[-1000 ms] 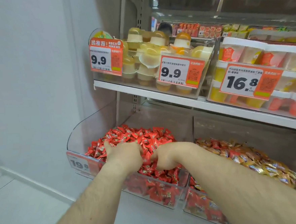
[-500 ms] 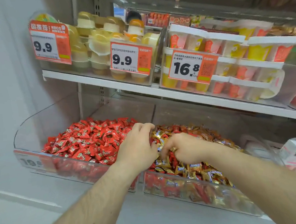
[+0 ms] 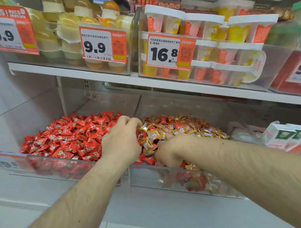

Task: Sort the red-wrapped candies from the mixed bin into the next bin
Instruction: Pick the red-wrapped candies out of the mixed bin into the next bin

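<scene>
Bare left hand (image 3: 121, 142) curled, right hand (image 3: 166, 152) digging mixed bin (image 3: 168, 176)

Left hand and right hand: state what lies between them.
In the head view, gold- and red-wrapped candies of the mixed bin lie between the left hand and right hand.

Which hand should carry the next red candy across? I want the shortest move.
Left, probably. The left hand sits at the divider beside the red bin; the right hand is buried deeper in the mixed bin.
</scene>
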{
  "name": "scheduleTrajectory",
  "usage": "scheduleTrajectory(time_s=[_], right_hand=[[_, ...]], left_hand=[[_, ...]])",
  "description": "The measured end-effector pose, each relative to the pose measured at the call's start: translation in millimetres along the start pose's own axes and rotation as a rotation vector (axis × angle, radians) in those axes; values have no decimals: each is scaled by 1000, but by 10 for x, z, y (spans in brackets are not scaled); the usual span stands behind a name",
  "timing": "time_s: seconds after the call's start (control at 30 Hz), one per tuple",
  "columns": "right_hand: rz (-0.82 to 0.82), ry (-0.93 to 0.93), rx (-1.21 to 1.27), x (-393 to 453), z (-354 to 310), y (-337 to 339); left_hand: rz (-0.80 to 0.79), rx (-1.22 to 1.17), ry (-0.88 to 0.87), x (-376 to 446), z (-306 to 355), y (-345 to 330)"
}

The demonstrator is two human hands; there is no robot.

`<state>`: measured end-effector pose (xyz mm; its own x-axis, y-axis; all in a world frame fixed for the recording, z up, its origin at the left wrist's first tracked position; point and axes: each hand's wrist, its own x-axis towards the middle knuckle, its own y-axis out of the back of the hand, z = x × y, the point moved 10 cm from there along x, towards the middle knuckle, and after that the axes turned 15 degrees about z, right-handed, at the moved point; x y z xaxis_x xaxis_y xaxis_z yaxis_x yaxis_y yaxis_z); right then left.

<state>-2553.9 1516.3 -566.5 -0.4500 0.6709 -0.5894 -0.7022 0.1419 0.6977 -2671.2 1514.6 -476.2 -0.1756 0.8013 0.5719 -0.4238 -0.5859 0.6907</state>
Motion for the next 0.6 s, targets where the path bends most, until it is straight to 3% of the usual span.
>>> scheduleTrajectory(time_s=[0.17,0.33,0.43,0.5,0.6], right_hand=[[274,-100,116,-248,348,-60],[414,-231,356,-521,749,-333],[473,-324,509,-703,908,-477],[507,-383,575,-797,958,-557],[561,-499,637,-960,1073,-648]], left_hand=[[123,234,-154,-2,162,18],[271,-74,-332,-5,602,72],[-25,-249,-292,-61,773,-247],[-279,-262,-208,-154,739,-556],[-504,-207,-191,-285,729,-838]])
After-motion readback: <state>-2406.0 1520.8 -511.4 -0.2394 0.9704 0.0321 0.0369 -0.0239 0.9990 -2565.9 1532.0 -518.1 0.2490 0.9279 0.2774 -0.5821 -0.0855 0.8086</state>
